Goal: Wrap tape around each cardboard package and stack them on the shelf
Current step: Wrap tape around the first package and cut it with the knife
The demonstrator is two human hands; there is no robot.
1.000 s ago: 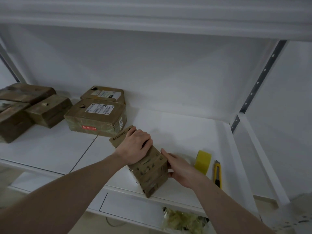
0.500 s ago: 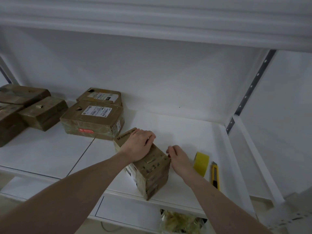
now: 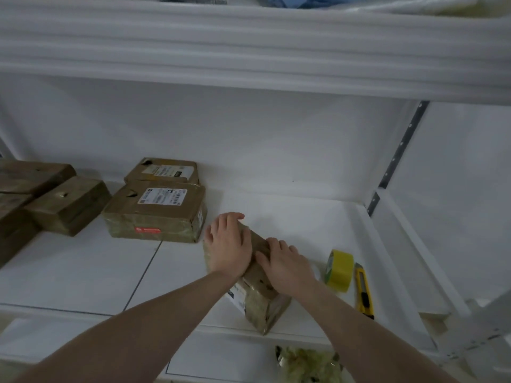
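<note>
Your left hand (image 3: 228, 246) lies flat with straight fingers on top of the cardboard package (image 3: 257, 288), and your right hand (image 3: 283, 265) presses its fingers down on the same top face just beside it, neither one gripping. The package sits near the front edge of the white shelf (image 3: 83, 272), with a yellow tape roll (image 3: 340, 269) and a yellow utility knife (image 3: 364, 290) just to its right. Farther back on the left rest two labelled boxes (image 3: 157, 210), and beyond them several taped packages (image 3: 55, 200).

Two bare forearms and hands (image 3: 229, 244) (no sleeves, gloves or jewellery in view)
</note>
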